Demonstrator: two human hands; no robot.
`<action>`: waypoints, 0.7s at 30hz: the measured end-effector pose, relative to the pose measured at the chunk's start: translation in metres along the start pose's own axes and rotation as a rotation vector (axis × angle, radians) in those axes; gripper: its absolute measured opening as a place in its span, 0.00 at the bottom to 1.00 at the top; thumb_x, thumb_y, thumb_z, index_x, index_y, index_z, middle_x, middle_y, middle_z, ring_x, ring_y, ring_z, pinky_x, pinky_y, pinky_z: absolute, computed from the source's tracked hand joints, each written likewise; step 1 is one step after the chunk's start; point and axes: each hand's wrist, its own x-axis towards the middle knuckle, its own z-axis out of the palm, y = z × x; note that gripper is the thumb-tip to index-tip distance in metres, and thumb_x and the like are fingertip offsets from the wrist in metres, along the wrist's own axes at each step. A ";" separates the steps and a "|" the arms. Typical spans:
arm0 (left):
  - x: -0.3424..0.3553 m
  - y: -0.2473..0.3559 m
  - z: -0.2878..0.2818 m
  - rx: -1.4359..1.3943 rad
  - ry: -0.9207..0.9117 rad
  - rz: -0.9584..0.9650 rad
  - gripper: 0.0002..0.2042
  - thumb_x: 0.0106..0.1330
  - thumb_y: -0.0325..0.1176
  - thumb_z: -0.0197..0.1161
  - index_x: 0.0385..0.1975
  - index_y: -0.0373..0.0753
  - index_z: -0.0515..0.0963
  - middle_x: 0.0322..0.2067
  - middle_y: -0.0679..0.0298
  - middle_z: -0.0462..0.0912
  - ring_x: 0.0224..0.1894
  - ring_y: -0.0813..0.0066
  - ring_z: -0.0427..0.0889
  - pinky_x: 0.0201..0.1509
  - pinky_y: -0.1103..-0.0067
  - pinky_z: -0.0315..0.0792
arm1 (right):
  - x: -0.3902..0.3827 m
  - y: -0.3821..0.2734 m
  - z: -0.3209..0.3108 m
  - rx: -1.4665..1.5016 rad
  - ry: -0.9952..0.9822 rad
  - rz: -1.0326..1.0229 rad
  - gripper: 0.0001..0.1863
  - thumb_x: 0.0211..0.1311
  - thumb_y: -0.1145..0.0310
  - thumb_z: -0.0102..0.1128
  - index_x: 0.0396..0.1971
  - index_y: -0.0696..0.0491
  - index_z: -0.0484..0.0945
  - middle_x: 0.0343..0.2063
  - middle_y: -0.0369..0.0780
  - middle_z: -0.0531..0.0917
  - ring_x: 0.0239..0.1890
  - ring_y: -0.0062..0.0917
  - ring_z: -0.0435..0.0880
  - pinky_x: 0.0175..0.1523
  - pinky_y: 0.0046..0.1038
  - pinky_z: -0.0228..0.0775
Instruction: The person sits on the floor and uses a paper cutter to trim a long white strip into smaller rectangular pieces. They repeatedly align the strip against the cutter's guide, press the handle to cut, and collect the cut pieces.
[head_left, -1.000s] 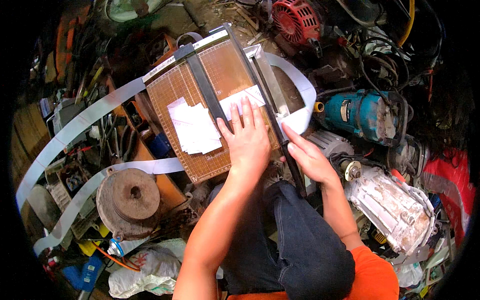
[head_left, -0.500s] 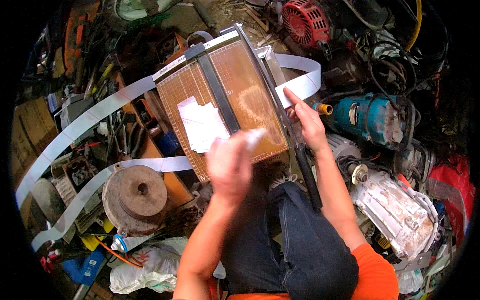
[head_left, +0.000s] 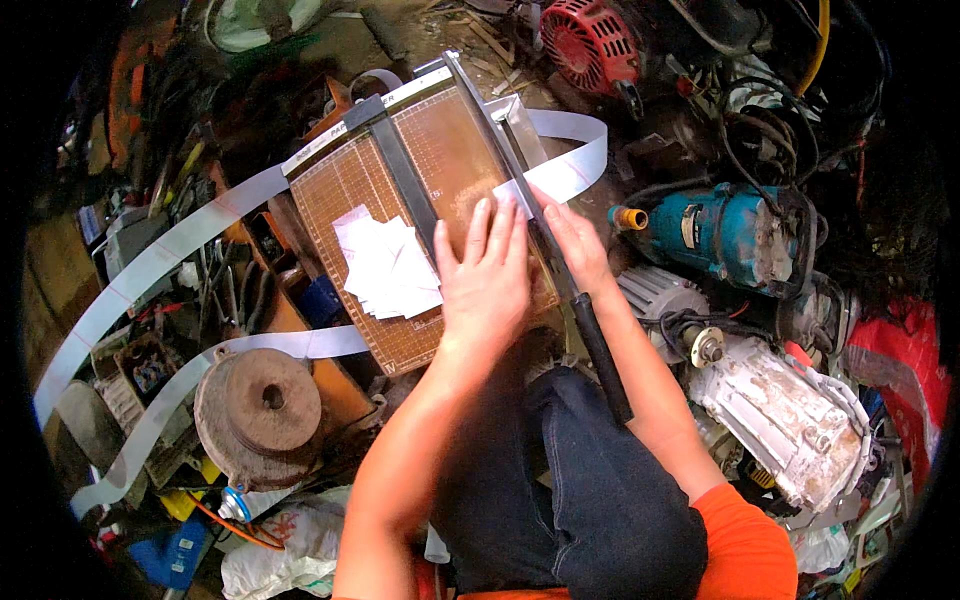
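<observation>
A paper cutter [head_left: 330, 190] with a brown gridded board lies tilted across the middle, its black-handled blade arm [head_left: 597, 350] lowered along the right edge. My left hand [head_left: 487, 275] rests flat on the board, fingers stretched out, fingertips at the end of a white paper strip [head_left: 575, 170]. That strip passes under the blade arm and loops out on the right. Just beyond the arm, my right hand [head_left: 580, 250] pinches the strip close to the blade; its fingers are partly hidden. Several cut white paper pieces [head_left: 385, 265] lie in a loose pile on the board's left side.
Long paper strip [head_left: 130, 260] curves out on the left. A round metal pulley part [head_left: 262, 405] sits at the lower left. On the right are a teal motor [head_left: 735, 240] and a whitish motor housing [head_left: 790, 420]; a red recoil starter cover [head_left: 588, 45] lies at the back.
My left hand has moved up and right from beside the pile and now lies flat at the blade, without the white piece it carried. The strip's end now reaches past the blade onto the board.
</observation>
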 end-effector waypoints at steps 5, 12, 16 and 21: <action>-0.016 -0.025 -0.021 0.021 -0.057 -0.035 0.22 0.67 0.39 0.59 0.60 0.39 0.73 0.66 0.62 0.70 0.70 0.61 0.64 0.71 0.46 0.48 | 0.020 0.004 -0.019 0.478 0.195 0.132 0.21 0.68 0.71 0.58 0.60 0.58 0.75 0.51 0.36 0.83 0.39 0.13 0.80 0.46 0.18 0.74; -0.006 0.017 -0.002 -0.015 -0.079 -0.099 0.33 0.63 0.44 0.63 0.67 0.37 0.65 0.70 0.53 0.60 0.72 0.46 0.57 0.66 0.37 0.49 | 0.010 0.006 0.010 0.172 0.236 0.049 0.21 0.67 0.75 0.58 0.59 0.59 0.76 0.53 0.40 0.83 0.50 0.18 0.80 0.56 0.23 0.72; -0.005 0.020 0.004 -0.028 -0.050 -0.141 0.35 0.63 0.44 0.64 0.67 0.35 0.63 0.71 0.50 0.58 0.72 0.44 0.54 0.66 0.36 0.48 | 0.013 0.008 0.013 0.206 0.228 0.043 0.20 0.67 0.75 0.58 0.59 0.59 0.76 0.53 0.40 0.83 0.50 0.17 0.80 0.55 0.22 0.72; -0.002 0.021 0.004 -0.062 -0.057 -0.150 0.35 0.63 0.44 0.63 0.68 0.32 0.62 0.71 0.48 0.57 0.73 0.42 0.53 0.66 0.35 0.47 | 0.012 0.003 0.008 0.239 0.248 0.072 0.20 0.68 0.74 0.58 0.59 0.59 0.76 0.53 0.39 0.82 0.45 0.15 0.80 0.49 0.19 0.74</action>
